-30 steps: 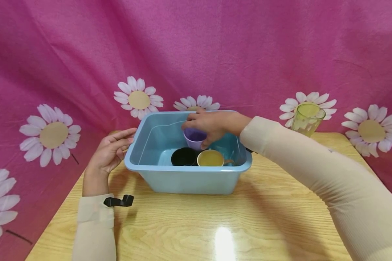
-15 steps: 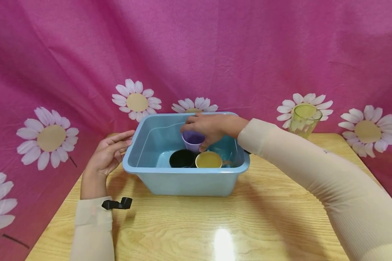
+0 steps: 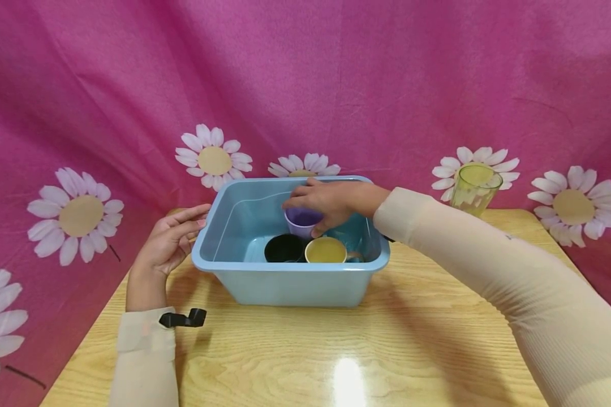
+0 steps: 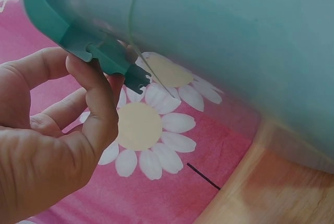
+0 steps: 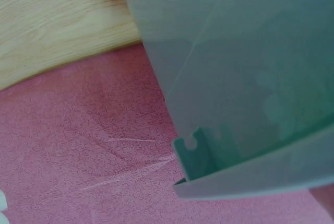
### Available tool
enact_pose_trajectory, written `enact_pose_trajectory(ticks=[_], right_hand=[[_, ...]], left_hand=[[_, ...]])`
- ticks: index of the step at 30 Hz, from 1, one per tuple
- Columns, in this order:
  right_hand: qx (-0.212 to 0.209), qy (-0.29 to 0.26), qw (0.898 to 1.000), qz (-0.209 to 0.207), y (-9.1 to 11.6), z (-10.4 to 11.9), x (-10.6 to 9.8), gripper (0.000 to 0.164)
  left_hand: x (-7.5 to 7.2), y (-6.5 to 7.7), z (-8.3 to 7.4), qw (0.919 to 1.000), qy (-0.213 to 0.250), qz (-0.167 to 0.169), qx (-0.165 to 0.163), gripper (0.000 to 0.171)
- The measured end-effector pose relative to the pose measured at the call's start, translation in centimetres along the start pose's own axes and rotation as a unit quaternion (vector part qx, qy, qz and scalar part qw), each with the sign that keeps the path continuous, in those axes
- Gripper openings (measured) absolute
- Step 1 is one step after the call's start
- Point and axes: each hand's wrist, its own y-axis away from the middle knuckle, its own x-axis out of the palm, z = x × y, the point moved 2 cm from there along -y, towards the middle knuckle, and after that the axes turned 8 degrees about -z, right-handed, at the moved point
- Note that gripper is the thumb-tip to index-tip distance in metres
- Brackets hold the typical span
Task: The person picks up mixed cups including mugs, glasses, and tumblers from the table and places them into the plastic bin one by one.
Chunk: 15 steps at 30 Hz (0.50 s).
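A light blue plastic tub (image 3: 300,285) stands on the wooden table. Inside it, my right hand (image 3: 328,200) grips a purple cup (image 3: 301,229) from above, thumb on the near side and fingers over the far rim. Just in front of that cup are a black cup (image 3: 284,249) and a yellow-lined mug (image 3: 326,250). My left hand (image 3: 168,237) holds the tub's left rim; in the left wrist view its thumb and fingers are at the green-looking rim handle (image 4: 78,36). The right wrist view shows the tub's wall (image 5: 235,78), with the right hand mostly hidden.
A tinted yellow-green glass (image 3: 476,189) stands at the back right of the table (image 3: 285,356). Behind and to the left hangs a pink cloth (image 3: 305,73) with white daisies, close to the tub's far side.
The view has shifted slightly. Both hands keep their places, the right on the purple cup and the left at the tub's rim.
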Motion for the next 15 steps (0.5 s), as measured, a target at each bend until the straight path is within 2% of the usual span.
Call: enact_pose_trajectory(ticks=[15], right_hand=[[-0.01,0.005,1.0,0.0,0.13,-0.28,0.01,0.081]], left_hand=[[-0.16,-0.18,0.17,1.0,0.002,0.002,0.005,0.034]])
